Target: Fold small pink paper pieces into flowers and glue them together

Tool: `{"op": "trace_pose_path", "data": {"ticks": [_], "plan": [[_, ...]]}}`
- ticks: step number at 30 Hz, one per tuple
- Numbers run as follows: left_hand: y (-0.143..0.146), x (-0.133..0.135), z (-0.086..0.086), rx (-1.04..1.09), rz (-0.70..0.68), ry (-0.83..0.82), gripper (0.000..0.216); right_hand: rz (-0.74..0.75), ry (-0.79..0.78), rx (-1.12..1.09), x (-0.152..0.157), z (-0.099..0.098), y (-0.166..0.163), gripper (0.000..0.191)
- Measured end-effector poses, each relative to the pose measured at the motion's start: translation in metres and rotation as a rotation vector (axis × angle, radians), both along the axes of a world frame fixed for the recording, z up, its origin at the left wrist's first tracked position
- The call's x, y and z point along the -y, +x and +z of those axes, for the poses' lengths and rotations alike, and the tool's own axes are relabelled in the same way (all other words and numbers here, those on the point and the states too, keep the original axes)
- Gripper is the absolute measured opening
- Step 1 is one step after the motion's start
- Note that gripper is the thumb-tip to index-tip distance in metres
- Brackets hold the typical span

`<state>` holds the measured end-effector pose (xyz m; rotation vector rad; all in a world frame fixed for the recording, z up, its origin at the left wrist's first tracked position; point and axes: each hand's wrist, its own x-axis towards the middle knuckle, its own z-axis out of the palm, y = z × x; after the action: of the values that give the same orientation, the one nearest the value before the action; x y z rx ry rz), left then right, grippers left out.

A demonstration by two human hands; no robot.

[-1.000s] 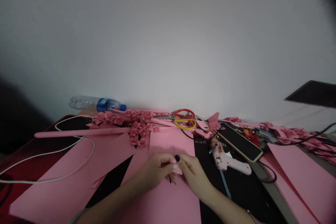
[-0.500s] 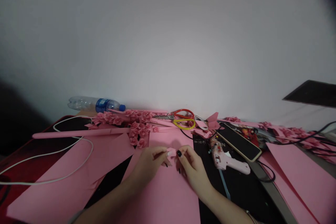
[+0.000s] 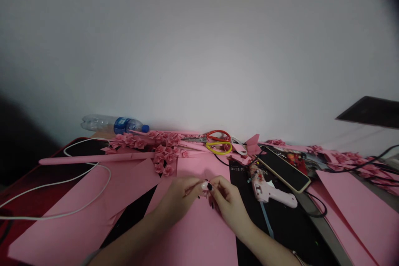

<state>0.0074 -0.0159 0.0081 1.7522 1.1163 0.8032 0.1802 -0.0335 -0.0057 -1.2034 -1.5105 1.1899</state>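
Observation:
Over the pink paper sheet point(image 3: 199, 232), my left hand point(image 3: 183, 194) and my right hand point(image 3: 230, 201) meet fingertip to fingertip. Both are closed in a pinch on a small pink paper piece point(image 3: 205, 193), mostly hidden by the thumbs and fingers. Just beyond them lies a cluster of pink paper roses point(image 3: 166, 156). Scissors point(image 3: 218, 141) with one red and one yellow handle rest on pink paper behind the hands. To the right of my right hand, a pale pink hot glue gun point(image 3: 271, 194) lies on the black surface.
A phone point(image 3: 285, 170) lies beside the glue gun. More pink sheets point(image 3: 358, 212) are at the right, others point(image 3: 81, 220) at the left, under a white cable point(image 3: 106, 187). A rolled pink paper tube point(image 3: 93, 158) and a plastic bottle point(image 3: 102, 124) lie near the wall.
My hands have come together, the left moving slightly right. The small paper piece, visible between the fingertips before, is now mostly covered by them.

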Motion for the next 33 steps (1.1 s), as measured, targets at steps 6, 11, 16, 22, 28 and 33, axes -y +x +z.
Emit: {"op": "trace_pose_path", "data": {"ticks": [6, 11, 16, 22, 28, 33], "plan": [[-0.0018, -0.0024, -0.0042, 0.069, 0.027, -0.123, 0.035, 0.011, 0.002, 0.011, 0.0011, -0.0021, -0.0003, 0.018], [-0.0018, -0.0018, -0.0010, 0.106, 0.034, -0.143, 0.022, 0.004, 0.005, 0.003, 0.0008, -0.0023, 0.0001, 0.017], [-0.0015, -0.0010, -0.0027, 0.131, 0.012, -0.100, 0.014, -0.010, 0.008, 0.008, -0.0005, -0.0006, 0.0003, 0.017], [-0.0007, -0.0003, 0.0020, 0.212, -0.079, -0.091, 0.004, -0.025, -0.017, -0.038, -0.0006, -0.0004, -0.0014, 0.013], [-0.0017, -0.0023, 0.0012, 0.137, 0.012, -0.038, 0.008, -0.027, -0.005, -0.029, 0.0003, 0.0010, -0.0001, 0.015], [-0.0033, -0.0033, -0.0033, 0.052, 0.090, 0.012, 0.011, -0.005, -0.007, -0.045, -0.0003, 0.0029, 0.0001, 0.023]]}}
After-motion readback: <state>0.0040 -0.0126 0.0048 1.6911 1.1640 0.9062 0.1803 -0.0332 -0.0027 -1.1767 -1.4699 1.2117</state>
